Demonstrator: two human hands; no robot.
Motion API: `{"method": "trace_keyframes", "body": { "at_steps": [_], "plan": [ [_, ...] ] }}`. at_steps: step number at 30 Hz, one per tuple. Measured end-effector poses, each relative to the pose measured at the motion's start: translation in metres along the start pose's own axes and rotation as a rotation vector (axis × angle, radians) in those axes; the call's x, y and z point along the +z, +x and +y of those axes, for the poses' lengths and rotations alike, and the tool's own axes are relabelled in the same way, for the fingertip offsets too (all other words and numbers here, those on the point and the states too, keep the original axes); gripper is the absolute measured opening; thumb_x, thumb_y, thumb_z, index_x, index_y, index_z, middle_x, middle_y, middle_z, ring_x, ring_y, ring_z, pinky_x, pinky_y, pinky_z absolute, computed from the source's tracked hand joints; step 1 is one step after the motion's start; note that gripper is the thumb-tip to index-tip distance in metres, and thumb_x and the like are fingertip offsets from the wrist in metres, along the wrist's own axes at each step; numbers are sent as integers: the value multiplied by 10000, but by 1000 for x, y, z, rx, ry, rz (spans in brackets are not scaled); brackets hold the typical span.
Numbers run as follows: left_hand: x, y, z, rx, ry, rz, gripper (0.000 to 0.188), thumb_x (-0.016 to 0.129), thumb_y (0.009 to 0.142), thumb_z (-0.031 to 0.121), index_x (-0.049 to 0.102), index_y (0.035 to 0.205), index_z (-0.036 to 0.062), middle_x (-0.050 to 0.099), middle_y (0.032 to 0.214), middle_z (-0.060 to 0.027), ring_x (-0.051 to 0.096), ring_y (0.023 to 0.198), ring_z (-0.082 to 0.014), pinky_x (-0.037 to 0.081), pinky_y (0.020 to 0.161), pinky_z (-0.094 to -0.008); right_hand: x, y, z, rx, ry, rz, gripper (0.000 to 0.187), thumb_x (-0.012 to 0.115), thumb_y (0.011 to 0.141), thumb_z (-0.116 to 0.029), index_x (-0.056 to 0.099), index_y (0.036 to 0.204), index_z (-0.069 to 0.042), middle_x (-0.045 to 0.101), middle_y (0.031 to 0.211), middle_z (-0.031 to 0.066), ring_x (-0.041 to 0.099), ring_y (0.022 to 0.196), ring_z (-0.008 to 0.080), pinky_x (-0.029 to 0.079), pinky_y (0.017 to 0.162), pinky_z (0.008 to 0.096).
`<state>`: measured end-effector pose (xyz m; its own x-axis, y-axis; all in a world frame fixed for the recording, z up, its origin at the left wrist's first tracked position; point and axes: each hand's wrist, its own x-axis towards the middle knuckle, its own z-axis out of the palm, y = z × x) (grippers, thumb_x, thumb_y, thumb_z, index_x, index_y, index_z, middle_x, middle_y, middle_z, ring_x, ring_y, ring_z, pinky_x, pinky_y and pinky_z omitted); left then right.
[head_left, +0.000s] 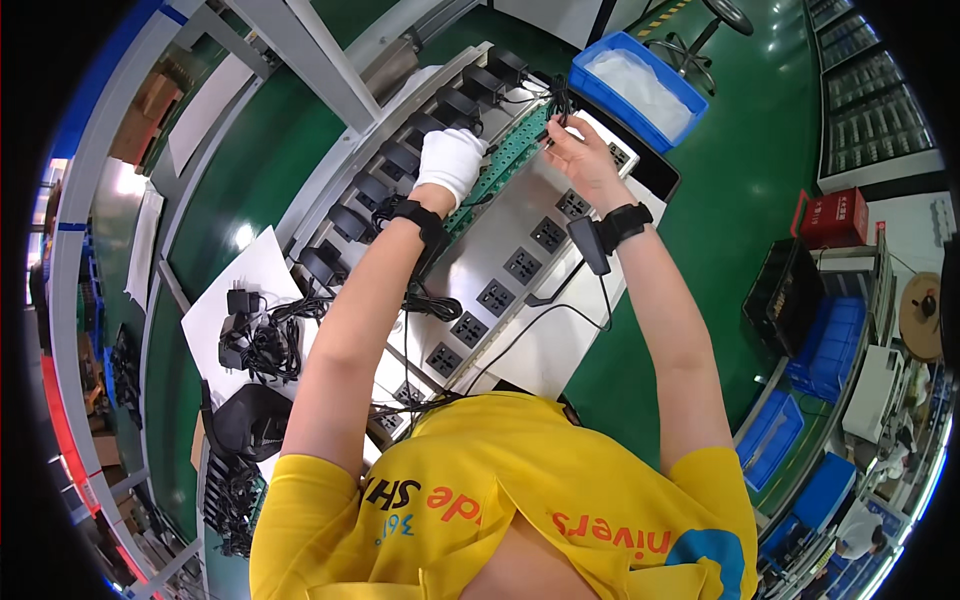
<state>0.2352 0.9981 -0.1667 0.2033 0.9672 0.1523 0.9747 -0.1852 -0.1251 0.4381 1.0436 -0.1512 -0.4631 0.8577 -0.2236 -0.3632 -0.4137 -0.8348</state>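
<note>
My left hand (450,165), in a white glove, is closed over the row of black power adapters (455,105) plugged along the metal socket panel (490,255). What its fingers hold is hidden beneath the glove. My bare right hand (585,162) pinches a thin black cable end (546,140) by the panel's far end. Between the hands runs a green perforated strip (512,152). Just beyond the right fingers hangs a bunch of black cables (560,100). A row of square black sockets (521,266) lines the panel's right side.
A blue bin (640,85) with white lining stands past the panel's far right. Coiled adapters (262,340) lie on a white surface at left. A metal frame post (315,65) rises beside the panel. A loose black cable (560,305) loops near my right wrist.
</note>
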Motion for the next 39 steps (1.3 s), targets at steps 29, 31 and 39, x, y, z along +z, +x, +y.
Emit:
{"method": "trace_keyframes", "body": {
  "at_steps": [29, 31, 39],
  "plan": [
    [17, 17, 35, 11, 75, 117, 72, 517, 732, 104, 585, 708, 99, 576, 657, -78, 589, 609, -226, 435, 555, -357, -11, 63, 42, -465, -1024, 352, 333, 715, 746, -217, 538, 949, -22, 667, 827, 147, 642, 703, 273, 490, 629, 342],
    [21, 15, 30, -11, 63, 107, 75, 516, 736, 106, 587, 711, 100, 582, 669, -77, 595, 620, -227, 446, 563, -355, -2, 61, 43, -441, -1032, 326, 330, 715, 746, -222, 539, 945, -25, 668, 827, 141, 641, 703, 270, 489, 632, 341],
    [21, 16, 37, -50, 47, 41, 76, 518, 752, 111, 593, 744, 108, 589, 703, -82, 612, 666, -227, 469, 585, -343, -4, 58, 46, -435, -1107, 325, 309, 702, 759, -222, 520, 924, -34, 658, 808, 122, 631, 702, 291, 487, 622, 361]
  ]
}}
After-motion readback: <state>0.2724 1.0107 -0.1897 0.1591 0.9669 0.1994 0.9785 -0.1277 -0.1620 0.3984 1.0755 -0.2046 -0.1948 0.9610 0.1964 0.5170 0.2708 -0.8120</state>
